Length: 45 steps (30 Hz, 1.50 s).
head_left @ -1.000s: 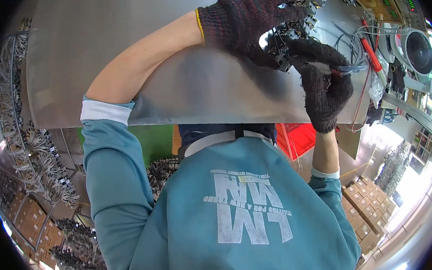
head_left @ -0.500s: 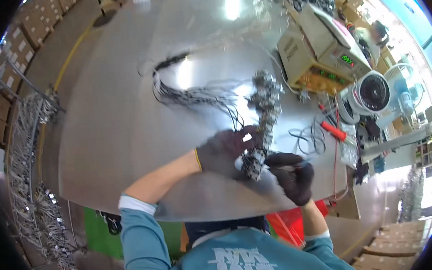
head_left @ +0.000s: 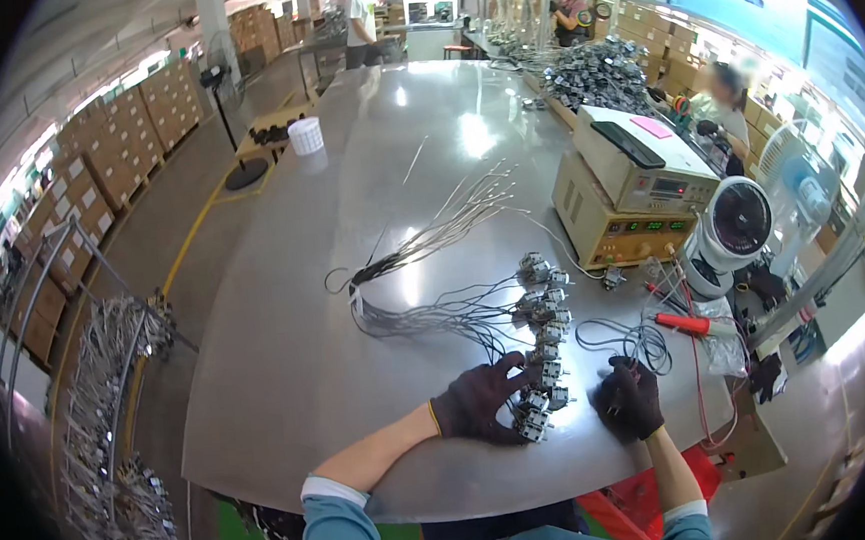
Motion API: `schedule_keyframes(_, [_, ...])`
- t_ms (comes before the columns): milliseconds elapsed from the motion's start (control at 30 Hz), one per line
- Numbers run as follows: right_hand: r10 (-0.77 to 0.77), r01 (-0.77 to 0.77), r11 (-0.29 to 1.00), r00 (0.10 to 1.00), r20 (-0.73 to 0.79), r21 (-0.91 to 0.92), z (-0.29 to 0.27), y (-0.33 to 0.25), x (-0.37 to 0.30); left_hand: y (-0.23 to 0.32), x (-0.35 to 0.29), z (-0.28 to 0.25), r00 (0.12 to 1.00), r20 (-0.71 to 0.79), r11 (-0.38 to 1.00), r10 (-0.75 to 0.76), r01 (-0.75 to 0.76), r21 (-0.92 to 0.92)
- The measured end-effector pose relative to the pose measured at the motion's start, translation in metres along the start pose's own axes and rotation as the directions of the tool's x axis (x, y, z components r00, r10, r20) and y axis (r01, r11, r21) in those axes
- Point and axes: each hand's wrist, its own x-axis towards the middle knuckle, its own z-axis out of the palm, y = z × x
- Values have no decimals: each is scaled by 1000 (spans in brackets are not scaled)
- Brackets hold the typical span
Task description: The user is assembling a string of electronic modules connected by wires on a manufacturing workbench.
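Wired metal components [head_left: 550,333], one column: on the metal table [head_left: 290,380], toward its near right corner. Dark leads [head_left: 426,323] run left to a gathered bend, then fan toward the far edge.

Left hand [head_left: 479,404], gloved: thumb and fingers part-spread about the components at the column's near end, in contact.

Right hand [head_left: 630,397], gloved: just right of the column, fingers curled in; whether they grip anything cannot be told.

Status, by judgement: components lined up, leads seemingly attached; pale lead ends [head_left: 469,212] lie loose, joined to nothing visible. How many pieces are dealt with, and how many remain, cannot be told.

Containers: white basket [head_left: 306,136], far part of the left edge, contents unclear; clear plastic bag [head_left: 725,355], right edge, contents unclear; cardboard cartons [head_left: 106,122], stacked on the floor beyond the left edge, insides hidden.
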Motion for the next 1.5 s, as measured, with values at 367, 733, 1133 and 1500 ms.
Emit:
schedule_keyframes(367, [-249, 247, 968, 955, 161, 33, -4, 32, -8, 6, 0, 0, 1000, -16, 999, 3, -3, 33])
schedule_keyframes(733, [-265, 265, 932, 964, 34, -245, 13, -14, -27, 15, 1, 0, 998, -58, 999, 18, -15, 48])
schedule_keyframes(1133, [-543, 600, 553, 786, 297, -578, -11, -2, -22, 17, 3, -3, 999, -26, 1000, 23, -22, 22])
schedule_keyframes(1500, [-363, 350, 838, 930, 52, -418, -3, 7, -17, -70, -21, -63, 652, -344, 652, -676, 310, -692])
